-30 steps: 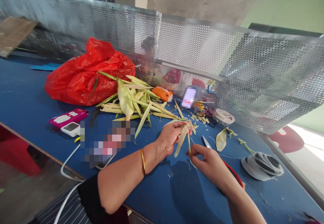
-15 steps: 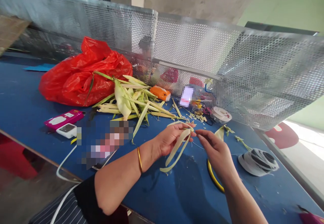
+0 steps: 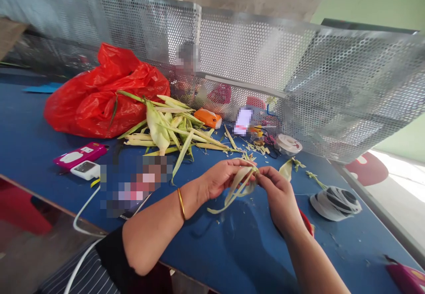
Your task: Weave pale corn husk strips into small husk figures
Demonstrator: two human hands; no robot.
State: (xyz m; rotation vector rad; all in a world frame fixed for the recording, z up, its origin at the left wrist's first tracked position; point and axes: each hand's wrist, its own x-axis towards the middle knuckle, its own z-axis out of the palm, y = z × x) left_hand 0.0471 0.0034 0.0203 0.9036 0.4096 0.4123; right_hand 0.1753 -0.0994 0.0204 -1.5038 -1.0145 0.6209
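Note:
My left hand (image 3: 222, 178) and my right hand (image 3: 278, 193) meet above the blue table (image 3: 212, 258), both pinched on the same pale yellow-green leaf strips (image 3: 234, 191). The strips loop down from my fingers and their ends trail toward the table. A gold bangle sits on my left wrist. A heap of the same long leaves (image 3: 169, 131) lies behind my left hand, with small cut scraps (image 3: 254, 150) scattered beyond my fingers.
A red plastic bag (image 3: 99, 94) sits at the back left. A pink and a white device (image 3: 79, 159) lie at the left, an orange object (image 3: 208, 118) behind the leaves. A white spool (image 3: 335, 203) is at the right. A perforated metal screen (image 3: 299, 77) walls the table's far side.
My right hand has moved left and closed onto the strips beside my left hand. A second ago it was pulling a strip downward and apart. The view has drifted slightly.

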